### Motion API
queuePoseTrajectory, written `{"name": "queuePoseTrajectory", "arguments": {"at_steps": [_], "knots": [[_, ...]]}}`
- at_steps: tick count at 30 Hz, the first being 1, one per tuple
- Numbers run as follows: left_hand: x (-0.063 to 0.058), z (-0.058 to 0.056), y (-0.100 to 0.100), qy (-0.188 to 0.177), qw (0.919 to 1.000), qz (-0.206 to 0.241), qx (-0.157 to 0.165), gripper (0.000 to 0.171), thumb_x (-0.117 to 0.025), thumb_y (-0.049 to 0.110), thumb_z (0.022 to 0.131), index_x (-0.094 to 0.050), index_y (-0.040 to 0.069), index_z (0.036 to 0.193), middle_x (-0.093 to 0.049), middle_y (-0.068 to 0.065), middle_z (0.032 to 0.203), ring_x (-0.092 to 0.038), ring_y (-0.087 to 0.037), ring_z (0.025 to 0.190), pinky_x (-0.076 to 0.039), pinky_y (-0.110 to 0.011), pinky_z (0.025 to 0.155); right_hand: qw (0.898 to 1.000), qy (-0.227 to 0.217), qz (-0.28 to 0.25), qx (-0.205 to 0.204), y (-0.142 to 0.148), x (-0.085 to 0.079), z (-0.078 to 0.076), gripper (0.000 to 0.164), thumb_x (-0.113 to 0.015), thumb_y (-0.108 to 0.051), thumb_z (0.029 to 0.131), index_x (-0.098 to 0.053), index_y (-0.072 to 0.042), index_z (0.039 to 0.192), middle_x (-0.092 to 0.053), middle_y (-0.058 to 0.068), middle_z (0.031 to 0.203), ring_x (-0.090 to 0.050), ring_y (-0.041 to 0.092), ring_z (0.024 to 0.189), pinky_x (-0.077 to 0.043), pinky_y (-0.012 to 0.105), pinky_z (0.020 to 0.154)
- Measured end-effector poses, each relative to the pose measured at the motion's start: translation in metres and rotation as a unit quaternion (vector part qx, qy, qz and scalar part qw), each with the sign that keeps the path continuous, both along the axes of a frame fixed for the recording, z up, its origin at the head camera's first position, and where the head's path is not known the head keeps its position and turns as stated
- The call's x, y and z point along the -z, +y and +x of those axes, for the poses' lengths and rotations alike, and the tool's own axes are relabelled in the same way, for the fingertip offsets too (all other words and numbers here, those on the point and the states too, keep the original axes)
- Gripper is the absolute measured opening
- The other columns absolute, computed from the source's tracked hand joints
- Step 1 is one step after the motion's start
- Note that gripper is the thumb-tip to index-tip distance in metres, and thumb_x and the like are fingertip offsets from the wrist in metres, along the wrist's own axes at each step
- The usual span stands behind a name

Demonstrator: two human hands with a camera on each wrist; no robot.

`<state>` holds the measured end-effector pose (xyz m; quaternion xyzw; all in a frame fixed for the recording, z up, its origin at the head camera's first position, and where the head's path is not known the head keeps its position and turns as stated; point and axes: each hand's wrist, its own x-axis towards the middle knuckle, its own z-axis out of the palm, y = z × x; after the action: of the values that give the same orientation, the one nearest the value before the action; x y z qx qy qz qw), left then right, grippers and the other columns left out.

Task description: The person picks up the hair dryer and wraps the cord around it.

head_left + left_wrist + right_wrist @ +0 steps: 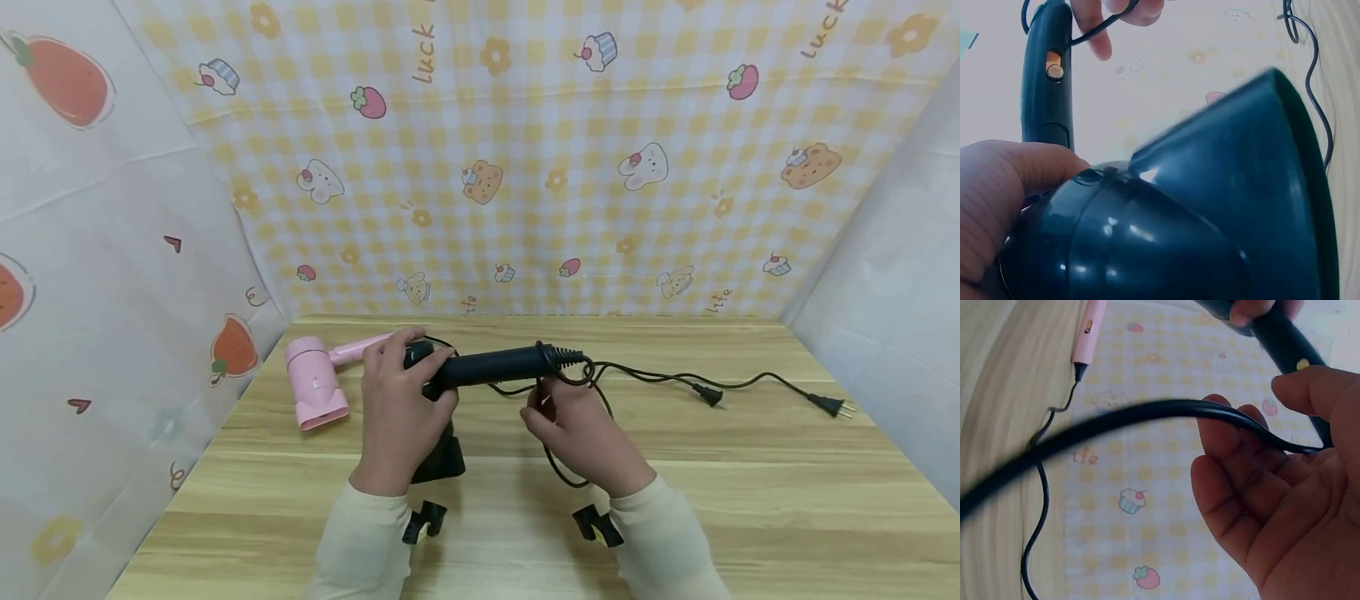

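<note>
My left hand (pixel 401 408) grips a dark hair dryer (pixel 495 367) where its head meets the handle. The handle points right, and the flared nozzle (pixel 1229 181) fills much of the left wrist view. At the handle's end, my right hand (pixel 588 433) has bent fingers about the black cord (pixel 1116 422). The cord crosses those fingers in the right wrist view, while the thumb lies near the handle. One turn of cord loops round the handle's end, and a slack length hangs below the right hand.
A pink hair dryer (pixel 313 379) lies at the left on the wooden table (pixel 750 500), its handle pointing right. Two black plugs, one nearer (pixel 707 395) and one farther right (pixel 828 406), lie on the table with their cords. A patterned cloth (pixel 525 167) hangs behind.
</note>
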<state>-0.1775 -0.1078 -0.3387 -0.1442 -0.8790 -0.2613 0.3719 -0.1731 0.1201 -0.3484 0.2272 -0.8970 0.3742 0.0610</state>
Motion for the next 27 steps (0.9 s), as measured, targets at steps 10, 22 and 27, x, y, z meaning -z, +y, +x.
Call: {"name": "queuePoseTrajectory", "arguments": {"at_steps": [10, 22, 27], "knots": [[0.002, -0.003, -0.008, 0.004, 0.9994, 0.023, -0.025, 0.032, -0.084, 0.007, 0.072, -0.079, 0.01, 0.104, -0.057, -0.017, 0.127, -0.043, -0.043, 0.114, -0.039, -0.056, 0.091, 0.994, 0.021, 0.075, -0.078, 0.0, 0.0, 0.003, 0.051, -0.046, -0.008, 0.099, -0.04, 0.001, 0.149, -0.049, -0.006, 0.07, -0.03, 0.002, 0.05, -0.036, 0.024, 0.052], [0.004, -0.004, -0.011, -0.031, 0.9984, 0.01, -0.046, 0.036, -0.084, 0.006, 0.072, -0.078, 0.011, 0.108, -0.054, -0.014, 0.131, -0.04, -0.042, 0.119, -0.038, -0.058, 0.09, 0.995, 0.022, 0.082, -0.056, 0.015, -0.014, 0.008, 0.04, -0.044, -0.003, 0.099, -0.061, -0.004, 0.135, -0.069, 0.011, 0.115, -0.02, 0.001, 0.049, -0.036, 0.026, 0.054], [0.006, -0.005, -0.012, -0.038, 0.9977, -0.006, -0.056, 0.038, -0.085, 0.006, 0.072, -0.078, 0.011, 0.109, -0.053, -0.013, 0.132, -0.04, -0.042, 0.119, -0.039, -0.059, 0.088, 0.993, 0.058, 0.091, -0.045, 0.02, -0.019, 0.01, 0.041, -0.046, 0.0, 0.095, -0.067, -0.006, 0.129, -0.072, 0.005, 0.108, -0.02, 0.001, 0.052, -0.033, 0.024, 0.053]]}}
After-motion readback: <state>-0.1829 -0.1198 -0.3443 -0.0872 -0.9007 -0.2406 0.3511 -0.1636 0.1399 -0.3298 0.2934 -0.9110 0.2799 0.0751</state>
